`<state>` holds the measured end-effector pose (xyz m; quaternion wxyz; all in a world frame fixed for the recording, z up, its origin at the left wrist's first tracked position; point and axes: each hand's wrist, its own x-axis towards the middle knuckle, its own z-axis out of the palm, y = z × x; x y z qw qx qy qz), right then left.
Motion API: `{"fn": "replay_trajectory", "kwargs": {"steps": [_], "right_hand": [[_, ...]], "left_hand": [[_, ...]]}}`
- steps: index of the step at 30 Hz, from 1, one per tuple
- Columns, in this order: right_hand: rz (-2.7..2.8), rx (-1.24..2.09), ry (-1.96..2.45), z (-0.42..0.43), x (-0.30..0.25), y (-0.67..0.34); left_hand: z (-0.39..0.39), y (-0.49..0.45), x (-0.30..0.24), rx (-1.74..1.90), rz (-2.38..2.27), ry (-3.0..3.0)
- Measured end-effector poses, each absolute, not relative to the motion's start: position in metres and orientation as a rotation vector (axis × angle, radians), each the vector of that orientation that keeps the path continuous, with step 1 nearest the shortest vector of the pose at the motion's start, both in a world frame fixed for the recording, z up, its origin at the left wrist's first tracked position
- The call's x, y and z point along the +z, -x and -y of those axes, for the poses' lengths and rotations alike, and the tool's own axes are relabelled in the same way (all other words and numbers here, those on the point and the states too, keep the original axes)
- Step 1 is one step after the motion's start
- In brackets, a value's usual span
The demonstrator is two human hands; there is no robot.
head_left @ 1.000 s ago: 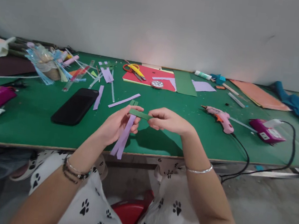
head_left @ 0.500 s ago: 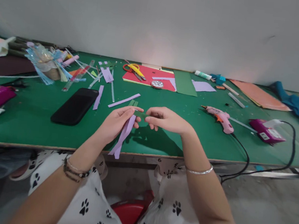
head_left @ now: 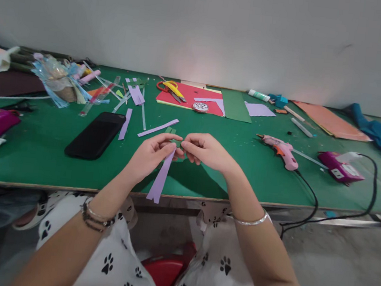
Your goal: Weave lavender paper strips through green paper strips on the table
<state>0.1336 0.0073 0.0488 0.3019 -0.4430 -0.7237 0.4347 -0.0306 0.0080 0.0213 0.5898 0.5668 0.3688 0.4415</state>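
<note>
No readable text, white label on the purple box toward the bench's front edge, too small, glue stick by the back edge, print illegible, round disc, black-and-white marks blurred.

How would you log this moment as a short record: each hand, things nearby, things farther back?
Left hand: holds purple strips, ends hanging down; green paper shows beyond it
Right hand: fingertips bunched beside the left's; grip unclear
Nearby: phone to the left, glue gun to the right
Farther back: scissors on red paper; glue stick
Surface: green table
</note>
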Motion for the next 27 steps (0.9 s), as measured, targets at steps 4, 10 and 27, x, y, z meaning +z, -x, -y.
{"fn": "replay_trajectory", "kwargs": {"steps": [4, 10, 27], "right_hand": [[1.892, 1.16, 1.145, -0.007, 0.048, -0.135], [1.92, 1.108, 1.144, -0.007, 0.049, -0.137], [1.913, 0.316, 1.281, -0.009, 0.045, -0.136]], "left_hand": [[-0.009, 0.032, 0.022, 1.078, -0.961, -1.467], [-0.01, 0.032, 0.023, 1.078, -0.974, -1.487], [-0.021, 0.047, 0.027, 1.052, -1.065, -1.457]]}}
